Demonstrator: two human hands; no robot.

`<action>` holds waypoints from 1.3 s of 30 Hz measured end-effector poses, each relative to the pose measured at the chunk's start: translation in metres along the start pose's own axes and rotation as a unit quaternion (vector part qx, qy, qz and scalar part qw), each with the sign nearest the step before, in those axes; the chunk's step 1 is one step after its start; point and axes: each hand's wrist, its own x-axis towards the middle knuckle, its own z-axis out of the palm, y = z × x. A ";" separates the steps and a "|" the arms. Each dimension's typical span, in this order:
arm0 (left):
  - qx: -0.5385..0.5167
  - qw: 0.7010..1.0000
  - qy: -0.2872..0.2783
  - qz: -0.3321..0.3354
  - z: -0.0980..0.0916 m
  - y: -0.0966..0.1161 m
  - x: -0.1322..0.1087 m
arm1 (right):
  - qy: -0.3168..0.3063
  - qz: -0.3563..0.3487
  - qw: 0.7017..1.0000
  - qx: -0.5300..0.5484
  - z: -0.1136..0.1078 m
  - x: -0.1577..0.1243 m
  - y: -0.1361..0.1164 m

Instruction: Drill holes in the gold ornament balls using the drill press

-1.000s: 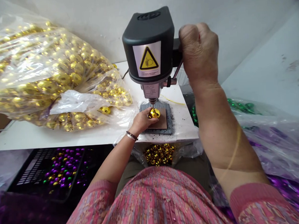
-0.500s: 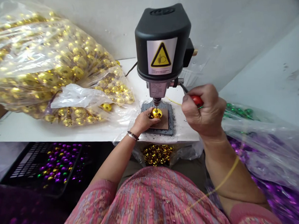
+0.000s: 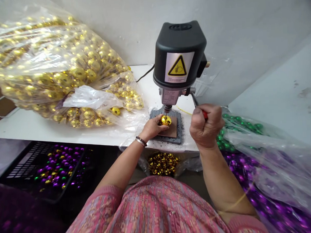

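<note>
Left hand (image 3: 154,127) cupped gold bauble (image 3: 166,120), fingers curled round it on brown pad (image 3: 172,131) atop grey drill-press base (image 3: 179,139), close under drill bit (image 3: 166,112). Right hand (image 3: 205,127) fisted on red lever grip (image 3: 203,113). Hard feed risked cracking bauble; slip risked bit catching fingers.

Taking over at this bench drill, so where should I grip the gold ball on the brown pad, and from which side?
Cup the gold ball low around its side, coming from the near left, as the left hand does now. Being round and glossy, it probably sits safer in curved fingers than in a pinch, and its top lies right under the drill bit, so keep that clear.
</note>
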 end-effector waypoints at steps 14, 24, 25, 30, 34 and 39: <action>0.018 1.000 -0.003 0.015 0.000 -0.003 0.000 | 0.055 0.043 0.996 0.052 0.013 -0.019 0.000; -0.054 0.996 -0.013 0.070 0.002 -0.009 -0.012 | 0.052 0.121 0.991 0.038 0.015 0.072 -0.009; -0.046 0.994 -0.022 0.096 -0.001 -0.011 -0.018 | 0.049 0.124 0.990 0.037 0.015 0.074 -0.009; 0.024 0.976 -0.054 0.208 -0.021 -0.030 -0.058 | 0.044 0.155 0.985 0.066 0.013 0.069 -0.009; 0.073 0.988 0.063 0.124 -0.048 -0.053 -0.064 | 0.035 0.177 0.981 0.074 0.011 0.066 -0.011; 0.313 0.927 0.204 -0.027 -0.109 -0.067 -0.016 | 0.015 0.163 0.985 0.062 0.008 0.063 -0.011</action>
